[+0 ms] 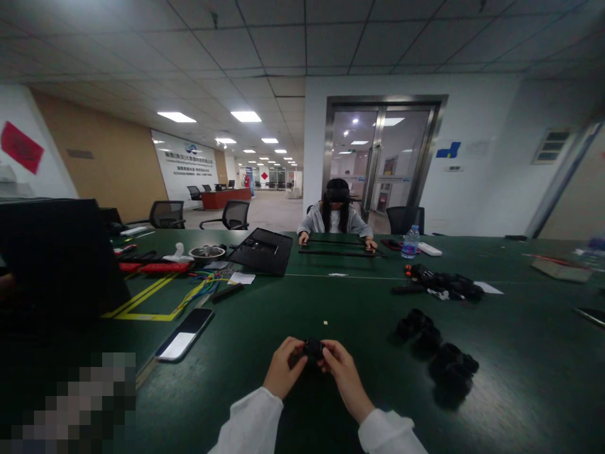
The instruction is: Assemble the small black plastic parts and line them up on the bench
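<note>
A small black part [313, 348], too small to name exactly, is held between my two hands just above the green table [236, 403]. My left hand [285, 367] grips its left side with thumb and fingers. On its right side, my right hand [344, 372] pinches it the same way. A tiny pale square piece [325, 323] lies on the table just beyond my hands. To the right sit several black lumpy parts [451, 369], in a loose row [418, 328] leading away from me.
On the left lie a phone [186, 334], coloured cables [205, 287], a metal bowl [207, 253] and a black panel [263, 250]. Across the table a person [335, 217] holds a dark frame [338, 253]. A water bottle [410, 242] and a pile of black parts [444, 282] stand right.
</note>
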`<state>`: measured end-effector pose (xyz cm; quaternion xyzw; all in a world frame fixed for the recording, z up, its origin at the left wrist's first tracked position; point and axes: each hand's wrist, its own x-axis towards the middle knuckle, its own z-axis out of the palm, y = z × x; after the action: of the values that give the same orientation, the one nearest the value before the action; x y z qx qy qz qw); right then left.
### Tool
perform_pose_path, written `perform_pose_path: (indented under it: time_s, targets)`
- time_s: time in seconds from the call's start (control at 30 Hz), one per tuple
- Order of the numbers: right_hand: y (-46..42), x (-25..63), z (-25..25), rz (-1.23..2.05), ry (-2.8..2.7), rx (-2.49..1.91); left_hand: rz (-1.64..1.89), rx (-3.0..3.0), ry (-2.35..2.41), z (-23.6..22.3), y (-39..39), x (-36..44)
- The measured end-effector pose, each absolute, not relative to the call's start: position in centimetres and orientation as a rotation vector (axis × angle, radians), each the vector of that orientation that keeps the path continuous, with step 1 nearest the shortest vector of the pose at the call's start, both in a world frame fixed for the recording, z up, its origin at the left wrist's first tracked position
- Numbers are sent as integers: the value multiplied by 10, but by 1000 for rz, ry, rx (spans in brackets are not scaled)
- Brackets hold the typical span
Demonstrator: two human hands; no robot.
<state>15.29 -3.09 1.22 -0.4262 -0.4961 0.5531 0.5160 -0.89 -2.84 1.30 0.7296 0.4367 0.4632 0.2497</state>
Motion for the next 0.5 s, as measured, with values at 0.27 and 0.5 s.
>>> perform_pose_path:
  time_s: [0.27, 0.5]
  targets:
    - [-31, 152, 13, 1330, -1215, -1022, 1290, 1974, 1210, 15, -29, -9]
    - [-37, 152, 25, 1358, -1224, -1086, 1264, 1897, 1211, 16, -31, -8]
